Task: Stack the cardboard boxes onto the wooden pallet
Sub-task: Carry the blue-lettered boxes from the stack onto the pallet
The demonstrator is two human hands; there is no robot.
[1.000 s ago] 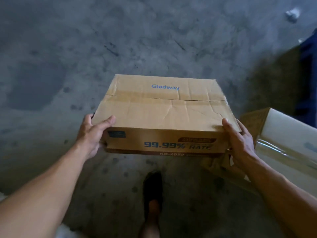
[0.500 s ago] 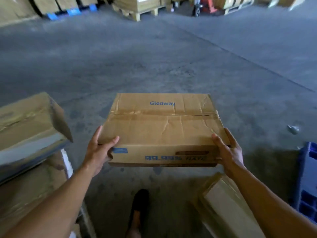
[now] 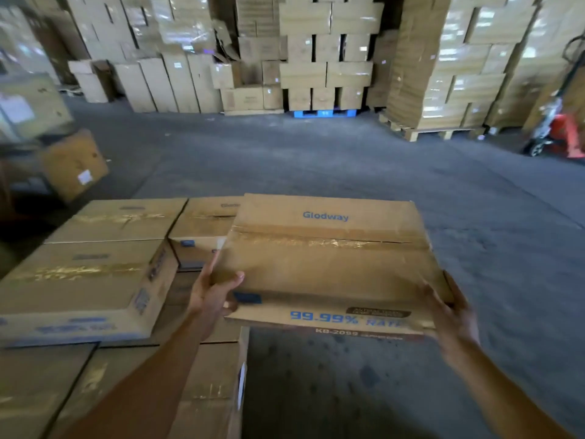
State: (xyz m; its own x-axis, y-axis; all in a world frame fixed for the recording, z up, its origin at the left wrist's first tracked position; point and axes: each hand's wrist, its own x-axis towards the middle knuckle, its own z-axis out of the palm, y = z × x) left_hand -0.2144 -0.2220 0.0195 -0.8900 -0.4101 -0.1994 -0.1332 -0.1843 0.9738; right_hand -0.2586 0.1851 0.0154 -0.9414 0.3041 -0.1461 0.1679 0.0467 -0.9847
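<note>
My left hand grips the box at its near left corner, thumb on top and fingers underneath. My right hand grips the near right corner. The box is between both hands, held up over the floor, "Glodway" face up. The stack is just left of my left hand. The box's far left corner overlaps it in view; I can't tell if they touch.

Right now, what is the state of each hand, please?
Left hand: grips the Glodway box, thumb on top.
Right hand: holds the same box at its right near corner.
</note>
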